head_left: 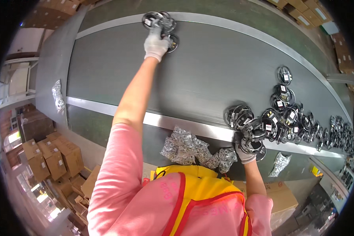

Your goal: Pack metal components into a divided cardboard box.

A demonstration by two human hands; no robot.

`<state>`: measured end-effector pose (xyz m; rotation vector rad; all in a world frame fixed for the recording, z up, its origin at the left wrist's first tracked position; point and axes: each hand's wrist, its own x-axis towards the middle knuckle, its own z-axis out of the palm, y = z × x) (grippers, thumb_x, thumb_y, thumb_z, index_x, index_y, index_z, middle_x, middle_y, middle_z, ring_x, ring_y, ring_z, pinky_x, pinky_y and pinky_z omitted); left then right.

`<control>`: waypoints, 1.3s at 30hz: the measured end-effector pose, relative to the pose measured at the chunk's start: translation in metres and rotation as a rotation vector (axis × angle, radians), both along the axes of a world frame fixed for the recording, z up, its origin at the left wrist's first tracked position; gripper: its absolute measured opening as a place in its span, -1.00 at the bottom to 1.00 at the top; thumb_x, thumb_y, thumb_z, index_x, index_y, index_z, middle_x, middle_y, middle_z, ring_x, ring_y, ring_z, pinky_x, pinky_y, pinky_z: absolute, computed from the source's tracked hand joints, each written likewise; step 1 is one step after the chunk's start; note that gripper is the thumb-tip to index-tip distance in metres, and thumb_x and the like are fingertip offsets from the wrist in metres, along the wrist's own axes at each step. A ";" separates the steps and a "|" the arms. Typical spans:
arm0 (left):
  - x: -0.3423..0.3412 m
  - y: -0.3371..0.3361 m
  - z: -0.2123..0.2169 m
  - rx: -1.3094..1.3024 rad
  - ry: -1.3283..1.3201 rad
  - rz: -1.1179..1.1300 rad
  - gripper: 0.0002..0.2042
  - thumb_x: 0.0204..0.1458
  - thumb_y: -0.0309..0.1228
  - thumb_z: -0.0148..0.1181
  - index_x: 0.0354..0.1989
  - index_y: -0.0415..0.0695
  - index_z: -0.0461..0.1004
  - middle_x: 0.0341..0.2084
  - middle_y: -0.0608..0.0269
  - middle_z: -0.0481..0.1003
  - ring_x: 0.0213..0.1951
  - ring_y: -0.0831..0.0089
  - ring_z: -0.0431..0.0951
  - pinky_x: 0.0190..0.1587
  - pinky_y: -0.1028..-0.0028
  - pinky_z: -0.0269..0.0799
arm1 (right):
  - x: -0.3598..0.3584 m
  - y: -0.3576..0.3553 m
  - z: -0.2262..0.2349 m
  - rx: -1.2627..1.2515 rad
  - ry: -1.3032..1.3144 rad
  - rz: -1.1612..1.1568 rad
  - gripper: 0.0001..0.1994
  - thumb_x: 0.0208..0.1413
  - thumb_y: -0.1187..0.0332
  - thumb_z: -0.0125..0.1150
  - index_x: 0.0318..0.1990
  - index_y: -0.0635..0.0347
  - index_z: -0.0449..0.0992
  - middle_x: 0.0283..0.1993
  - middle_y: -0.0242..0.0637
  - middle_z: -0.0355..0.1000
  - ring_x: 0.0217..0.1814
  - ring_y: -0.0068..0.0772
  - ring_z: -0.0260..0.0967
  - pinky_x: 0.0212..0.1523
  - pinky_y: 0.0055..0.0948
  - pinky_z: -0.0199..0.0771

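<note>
My left hand point(156, 44), in a white glove, reaches far across the dark conveyor belt point(208, 74) and grips a coiled black cable point(172, 42). Another coiled cable point(159, 19) lies just beyond it on the far metal rail. My right hand point(246, 155), also gloved, holds a bundle of coiled black cables point(252, 142) at the belt's near rail point(161, 121). A long heap of tagged cable coils point(287, 114) stretches along the belt to the right of that hand.
Clear bags of small metal rings point(187, 148) lie on the ledge in front of me, with one more bag point(280, 163) to the right and another point(58, 96) at the far left. Cardboard boxes point(53, 157) stand on the floor at lower left; more boxes point(308, 13) sit beyond the belt.
</note>
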<state>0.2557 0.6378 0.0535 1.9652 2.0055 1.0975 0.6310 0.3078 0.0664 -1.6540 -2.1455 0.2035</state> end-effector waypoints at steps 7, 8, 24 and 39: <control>0.030 -0.088 0.014 0.098 -0.083 -0.155 -0.72 -0.17 -0.56 0.15 -0.21 -0.26 0.41 -0.28 -0.15 0.47 -0.29 -0.15 0.48 -0.22 0.12 0.44 | -0.016 0.026 -0.029 0.322 -0.111 -0.225 -0.59 0.05 0.27 0.22 0.07 0.19 0.45 0.03 -0.14 0.45 0.12 -0.08 0.35 0.16 -0.09 0.25; 0.034 -0.111 0.019 0.043 -0.100 -0.165 -0.73 -0.18 -0.57 0.16 -0.21 -0.26 0.42 -0.32 -0.14 0.47 -0.32 -0.12 0.50 -0.26 0.14 0.45 | -0.016 0.032 -0.024 0.219 -0.133 -0.275 -0.58 0.04 0.25 0.24 0.06 0.21 0.46 0.03 -0.09 0.45 0.12 -0.04 0.35 0.20 -0.10 0.21; 0.026 -0.186 0.020 -0.441 -1.085 0.016 -0.66 -0.01 -0.73 0.09 -0.04 -0.18 0.43 -0.15 0.16 0.50 -0.33 0.43 0.57 -0.39 0.46 0.56 | -0.012 0.057 0.006 -0.252 0.548 -0.050 -0.61 -0.21 0.51 0.23 -0.10 0.28 0.48 -0.23 -0.10 0.53 -0.27 -0.12 0.51 -0.20 -0.30 0.49; 0.055 -0.195 0.041 -0.526 -1.111 0.037 -0.84 0.10 -0.62 0.08 -0.14 -0.24 0.41 -0.41 0.26 0.51 -0.45 0.53 0.52 -0.45 0.56 0.46 | -0.015 0.050 0.055 -0.461 1.153 -0.630 -0.93 0.05 0.48 0.21 -0.42 0.26 0.45 -0.62 -0.38 0.37 -0.65 -0.61 0.32 -0.65 -0.66 0.24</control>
